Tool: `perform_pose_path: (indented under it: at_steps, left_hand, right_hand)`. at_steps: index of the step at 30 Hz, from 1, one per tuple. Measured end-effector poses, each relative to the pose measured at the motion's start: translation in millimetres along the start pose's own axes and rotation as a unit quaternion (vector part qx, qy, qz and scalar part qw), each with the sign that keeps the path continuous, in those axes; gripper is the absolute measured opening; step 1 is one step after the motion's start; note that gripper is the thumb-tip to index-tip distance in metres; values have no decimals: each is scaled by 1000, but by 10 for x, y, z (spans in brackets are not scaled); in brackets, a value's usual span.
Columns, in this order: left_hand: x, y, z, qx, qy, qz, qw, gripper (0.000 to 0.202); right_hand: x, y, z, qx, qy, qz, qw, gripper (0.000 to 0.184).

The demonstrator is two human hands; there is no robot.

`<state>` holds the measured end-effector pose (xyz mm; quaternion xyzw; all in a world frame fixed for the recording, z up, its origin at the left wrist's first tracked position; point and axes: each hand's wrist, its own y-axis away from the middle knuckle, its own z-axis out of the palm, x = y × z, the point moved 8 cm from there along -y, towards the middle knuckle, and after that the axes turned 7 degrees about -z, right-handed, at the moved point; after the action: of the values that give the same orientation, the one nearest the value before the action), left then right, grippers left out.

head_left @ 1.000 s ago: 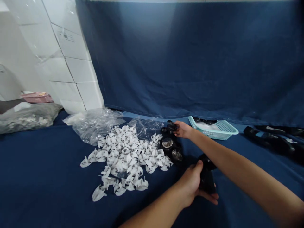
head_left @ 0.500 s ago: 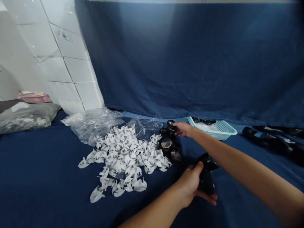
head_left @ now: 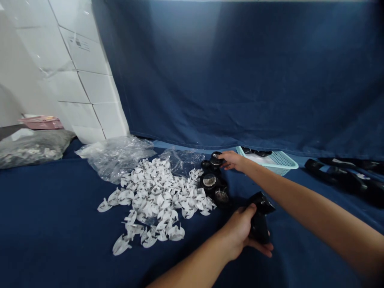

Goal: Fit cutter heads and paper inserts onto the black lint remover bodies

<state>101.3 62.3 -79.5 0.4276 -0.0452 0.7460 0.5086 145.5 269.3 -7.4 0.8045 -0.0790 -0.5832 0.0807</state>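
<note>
My left hand (head_left: 241, 230) is wrapped round a glossy black fabric shaver body (head_left: 259, 220) with an angled wide head, held above the cloth. My right hand (head_left: 232, 160), stretched further forward, pinches the edge of a round black shaver head cap (head_left: 216, 156) at the top of a small pile. In that pile, just below, lie more black caps, among them one with a silver perforated mesh disc (head_left: 209, 181). A heap of small white plastic parts (head_left: 165, 192) spreads out left of the caps.
Crumpled clear plastic bags (head_left: 117, 156) lie behind the white heap. A light blue basket (head_left: 280, 162) with dark items stands behind my right arm. More black devices (head_left: 345, 176) lie far right. White boxes (head_left: 93, 88) are stacked back left, beside a hanging blue cloth (head_left: 234, 76).
Both hands stay nearly where they were, on the same things. The shaver body in my left hand has tilted slightly. The whole view has shifted a little.
</note>
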Motion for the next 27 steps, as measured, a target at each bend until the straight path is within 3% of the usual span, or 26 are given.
perform_pose_path:
  at_steps: [9,17,27]
  left_hand:
    - [9,17,3,7,-2,1,1000,51]
    - [21,33,29,0,-2,3,1000,48]
    - [51,61,44,15,-13,-7,1000,40]
  right_hand:
    - [-17,2,4,-6,-44,8,999,29]
    - [-68,-64,-114,17,-76,4,997,30]
    - [72,36,-36,23,-46,32,998,29]
